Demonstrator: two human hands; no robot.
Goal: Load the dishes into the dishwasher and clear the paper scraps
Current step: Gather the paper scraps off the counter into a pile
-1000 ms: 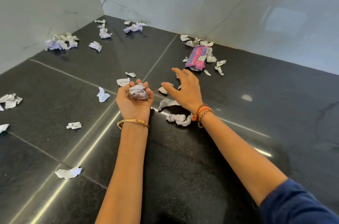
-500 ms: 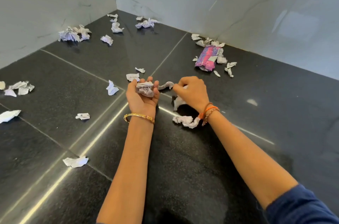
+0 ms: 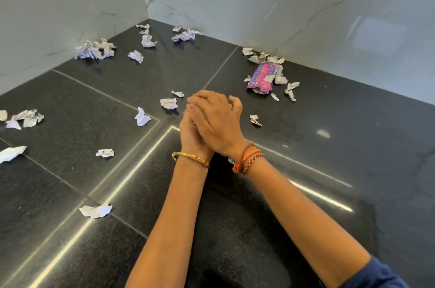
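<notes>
My two hands meet over the middle of the black counter [image 3: 329, 170]. My left hand [image 3: 188, 138] is cupped palm up, and my right hand [image 3: 215, 120] lies over it with its fingers draped across the left fingertips. The wad of paper scraps that the left hand held is hidden between the palms. Loose white scraps lie just left of the hands [image 3: 169, 103] [image 3: 142, 118], and a small one to the right [image 3: 255, 121]. No dishes or dishwasher are in view.
More crumpled scraps are scattered around: a pile by the left wall [image 3: 94, 50], some in the back corner [image 3: 186, 35], others at the left edge [image 3: 23, 118] and near me [image 3: 96, 211]. A purple wrapper [image 3: 262, 78] lies among scraps by the right marble wall.
My right hand picked a scrap off the counter, carried it left to the wad in my left palm, and now covers that palm. The view shifted slightly.
</notes>
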